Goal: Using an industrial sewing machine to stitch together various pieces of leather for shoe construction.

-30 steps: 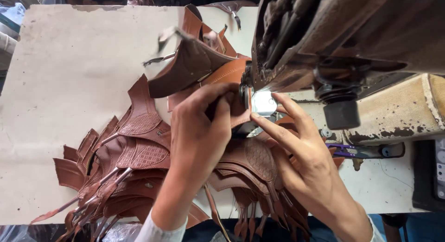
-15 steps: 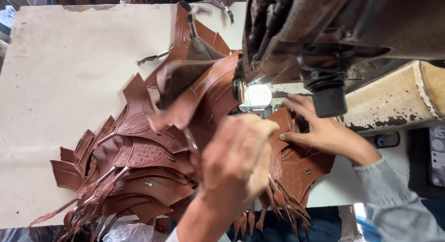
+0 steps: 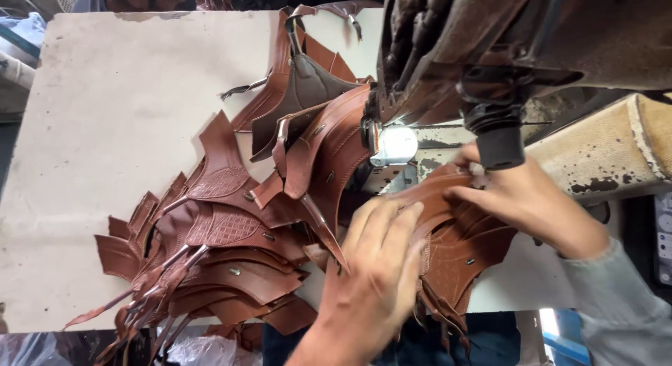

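Note:
My left hand (image 3: 378,268) lies flat and blurred, fingers stretched out, on the near edge of a small stack of brown leather pieces (image 3: 458,254) just right of the needle area. My right hand (image 3: 532,205) reaches in from the right, and its fingertips pinch the top leather piece (image 3: 434,198) of that stack below the sewing machine's head (image 3: 490,58). A bright lamp (image 3: 395,145) glows at the needle. Sewn brown pieces (image 3: 322,142) trail away from the needle to the left and back.
A large fan-shaped heap of brown leather pieces (image 3: 224,247) with thin straps covers the near left of the pale worktable (image 3: 105,128) and hangs over its front edge. The machine's chipped beige bed (image 3: 616,156) runs off to the right. Plastic bags (image 3: 189,348) lie below the table.
Both hands left the needle. My right hand moved to the stack on the right; my left hand pulled back, then came forward onto it. The sewn piece now hangs free to the left.

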